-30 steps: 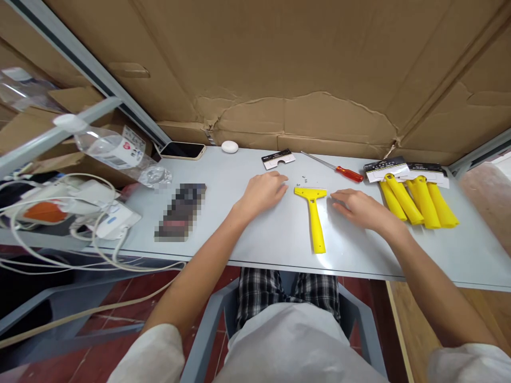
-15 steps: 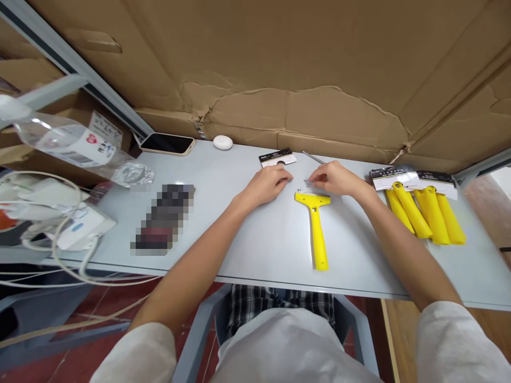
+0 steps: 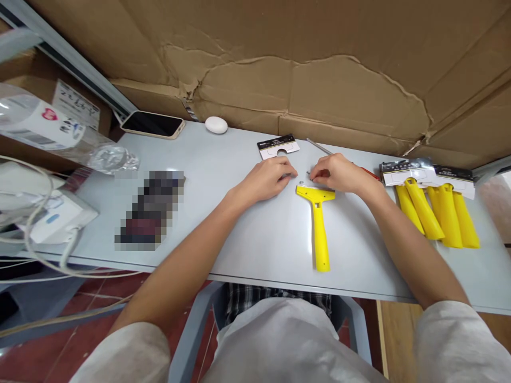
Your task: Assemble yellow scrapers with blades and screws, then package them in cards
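On the table (image 3: 263, 239) a yellow scraper (image 3: 320, 229) lies with its wide head away from me. My left hand (image 3: 275, 177) rests left of the head, fingers apart and curved, nothing in it. Between my hands lies a small screw (image 3: 302, 182). My right hand (image 3: 330, 173) is pinched at another tiny metal piece (image 3: 308, 173); whether it grips it is too small to tell. A screwdriver (image 3: 318, 146) lies behind my right hand, its red handle partly hidden. A black and white card (image 3: 278, 144) is behind my left hand.
Several yellow scraper handles (image 3: 449, 215) with cards lie at the right. A white oval object (image 3: 216, 125) and a phone (image 3: 153, 124) stand near the cardboard wall (image 3: 247, 90). A blurred dark item (image 3: 149, 207), a plastic bottle (image 3: 43, 122) and cables (image 3: 51, 266) are at the left.
The view has shifted slightly. My right hand has drawn its fingertips back a little among the small metal pieces, and the screwdriver's red handle shows. My left hand stays nearly still.
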Available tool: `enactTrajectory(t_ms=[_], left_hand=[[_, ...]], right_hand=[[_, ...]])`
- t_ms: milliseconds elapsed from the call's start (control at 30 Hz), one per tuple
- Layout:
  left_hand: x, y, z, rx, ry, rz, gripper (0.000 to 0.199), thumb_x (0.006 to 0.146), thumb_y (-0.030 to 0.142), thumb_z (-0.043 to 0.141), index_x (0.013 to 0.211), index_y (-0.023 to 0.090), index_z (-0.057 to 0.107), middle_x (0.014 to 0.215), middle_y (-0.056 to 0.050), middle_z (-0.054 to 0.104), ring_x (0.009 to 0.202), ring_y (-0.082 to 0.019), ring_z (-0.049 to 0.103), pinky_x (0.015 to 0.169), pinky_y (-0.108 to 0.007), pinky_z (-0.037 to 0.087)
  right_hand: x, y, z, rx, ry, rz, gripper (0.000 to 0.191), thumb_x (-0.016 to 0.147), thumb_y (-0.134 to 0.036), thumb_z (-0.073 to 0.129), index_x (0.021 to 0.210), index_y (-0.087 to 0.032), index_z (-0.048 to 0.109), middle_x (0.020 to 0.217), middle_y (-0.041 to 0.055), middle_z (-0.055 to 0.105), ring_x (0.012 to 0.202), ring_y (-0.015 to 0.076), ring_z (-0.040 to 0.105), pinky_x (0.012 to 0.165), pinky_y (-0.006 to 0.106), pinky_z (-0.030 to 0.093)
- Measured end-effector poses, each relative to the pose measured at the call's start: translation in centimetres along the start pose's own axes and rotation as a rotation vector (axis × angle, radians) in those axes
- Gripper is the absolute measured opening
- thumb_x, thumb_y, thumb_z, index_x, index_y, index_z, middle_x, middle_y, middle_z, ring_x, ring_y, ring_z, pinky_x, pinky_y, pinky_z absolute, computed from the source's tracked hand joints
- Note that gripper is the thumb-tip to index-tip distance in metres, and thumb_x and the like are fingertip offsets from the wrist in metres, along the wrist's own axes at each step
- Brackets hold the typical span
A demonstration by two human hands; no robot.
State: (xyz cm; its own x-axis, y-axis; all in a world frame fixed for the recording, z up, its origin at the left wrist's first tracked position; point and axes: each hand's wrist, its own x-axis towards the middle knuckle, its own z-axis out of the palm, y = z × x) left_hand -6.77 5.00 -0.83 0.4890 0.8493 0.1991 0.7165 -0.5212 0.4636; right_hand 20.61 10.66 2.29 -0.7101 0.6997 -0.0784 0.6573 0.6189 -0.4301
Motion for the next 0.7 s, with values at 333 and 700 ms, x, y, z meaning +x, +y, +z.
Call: enactTrajectory(t_ms=[333,700], left_hand=[[0.0,0.0,-0.1,-0.033,-0.01,0.002,0.038,0.103,0.019,0.055,0.123,0.023,0.087,0.126,-0.01,0.08,0.111,-0.027,0.076,0.102,-0.042,0.061],[0.0,0.4,-0.4,-0.009,-0.028,-0.003,0.041,0.102,0.018,0.053,0.125,0.023,0.087,0.126,-0.011,0.079,0.112,-0.028,0.076,0.102,-0.042,0.061]], right_hand=[[-0.1,-0.2,0.1,-0.054,-0.012,-0.02,0.03,0.093,-0.015,0.069,0.113,-0.024,0.09,0.106,0.0051,0.083,0.088,0.0195,0.07,0.08,0.031,0.046],[-0.3,-0.7,-0.9,-0.033,-0.013,0.0,0.016,0.097,-0.021,0.072,0.102,-0.02,0.086,0.11,0.0079,0.082,0.091,0.021,0.068,0.083,0.033,0.047]])
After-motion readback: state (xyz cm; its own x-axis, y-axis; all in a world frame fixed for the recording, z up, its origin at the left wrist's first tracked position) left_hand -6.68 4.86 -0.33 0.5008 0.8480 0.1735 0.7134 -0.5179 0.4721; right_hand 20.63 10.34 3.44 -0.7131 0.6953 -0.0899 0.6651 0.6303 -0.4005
